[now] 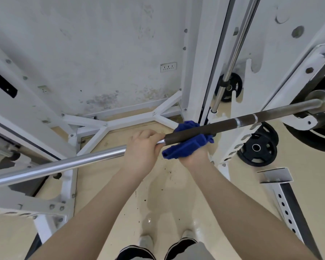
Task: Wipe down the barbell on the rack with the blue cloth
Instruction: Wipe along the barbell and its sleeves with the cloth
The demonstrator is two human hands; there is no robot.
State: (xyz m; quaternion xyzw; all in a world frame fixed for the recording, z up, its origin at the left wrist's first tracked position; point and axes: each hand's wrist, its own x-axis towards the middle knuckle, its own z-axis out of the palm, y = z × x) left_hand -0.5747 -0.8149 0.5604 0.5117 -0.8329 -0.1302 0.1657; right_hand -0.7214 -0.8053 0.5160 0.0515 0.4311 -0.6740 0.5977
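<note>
Barbell (251, 117) — head view, the only one. It is lying across the white rack (193, 76), running from the lower left up to the right, where its sleeve is sitting by the rack's hook. The left stretch is shining bright chrome; from about the middle rightward the shaft is showing dark, knurled, with a couple of pale rings.

Your left hand (142, 149) is curling its fingers over the bar just at the line where chrome is meeting the dark section, gripping it and steadying it. Your right hand (192, 156) is coming up from beneath, palm up, cradling the blue cloth (184, 148) against the bar's underside, right beside the left hand. The cloth is bunching up behind the bar as well, so it is partly wrapping the shaft; whether your right fingers are closing fully round the bar, I cannot tell, as the cloth is hiding them.

To do this stroke well, you are probably wanting the cloth wrapped all the way round, then slid along the dark section toward the sleeve while twisting, so the knurling gets cleaned on every side. Keep the left hand holding, since a bar resting on hooks may roll. The black plates (257, 148) on the floor are lying well clear of your feet.
</note>
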